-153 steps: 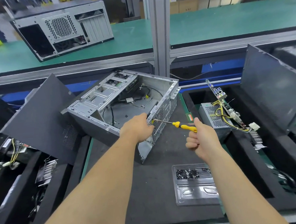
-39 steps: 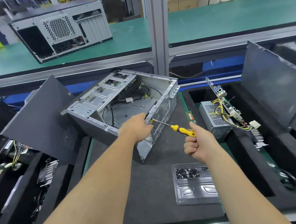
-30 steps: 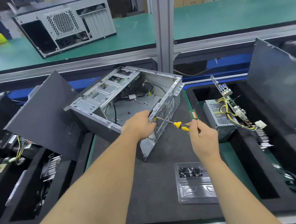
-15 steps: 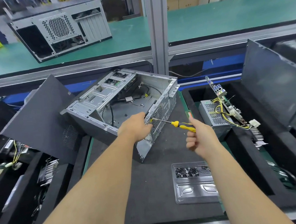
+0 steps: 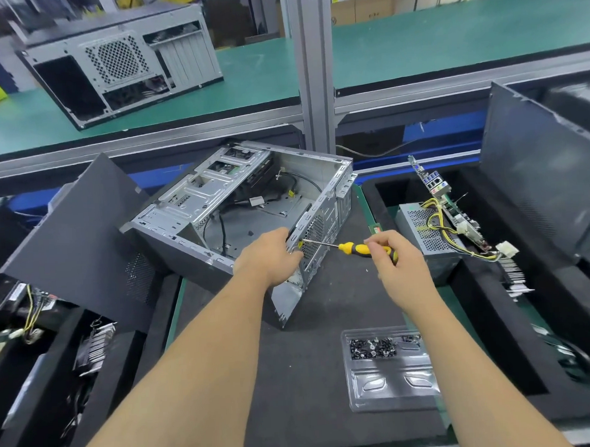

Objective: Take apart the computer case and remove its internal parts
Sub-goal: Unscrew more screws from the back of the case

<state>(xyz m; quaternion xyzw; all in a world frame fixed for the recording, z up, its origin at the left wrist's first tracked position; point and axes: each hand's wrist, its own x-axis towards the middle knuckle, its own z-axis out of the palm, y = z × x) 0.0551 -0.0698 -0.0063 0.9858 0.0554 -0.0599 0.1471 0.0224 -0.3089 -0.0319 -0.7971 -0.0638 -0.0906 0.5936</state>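
Open computer case (image 5: 238, 205) laid on side on dark mat (image 5: 326, 324), centre of bench. Rear panel edge gripped by left hand (image 5: 271, 258), fingers curled round it. Yellow-handled screwdriver (image 5: 349, 248) pinched by right hand (image 5: 400, 269), tip set against rear grille. Clear screw tray (image 5: 391, 385) placed nearer on mat; power supply (image 5: 424, 232) seen at right.

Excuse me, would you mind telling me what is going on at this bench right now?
A person is dismantling an open computer case on the dark mat. The left hand steadies the case's rear edge while the right hand holds a yellow-handled screwdriver, its tip at the rear panel. A clear tray of screws sits nearby.
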